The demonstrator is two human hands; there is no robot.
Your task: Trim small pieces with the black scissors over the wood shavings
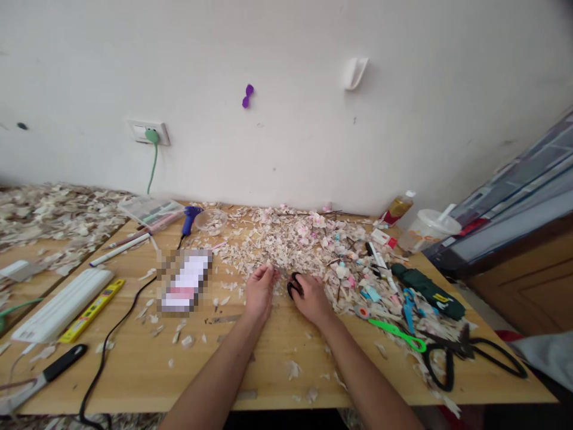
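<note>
Near the front of the shavings heap, my left hand [258, 294] is closed in a pinch. What lies between its fingertips is pale and too small to make out. Just to its right, my right hand [312, 295] is wrapped round a pair of scissors [293, 285]. Their black finger loop shows, while the blades are hardly visible between the two hands. Beyond both hands spreads a heap of thin, pale shavings [286, 239], with pinkish-white flowers [317, 221] among it.
To the right lie large black-handled shears [447, 364], green scissors [396, 333] and a dark green pouch [430, 291]. A lidded cup [430, 230] and a bottle [398, 208] stand behind. On the left are a phone [185, 280], a blue glue gun [190, 221], a black cable [129, 310] and a white power strip [65, 304].
</note>
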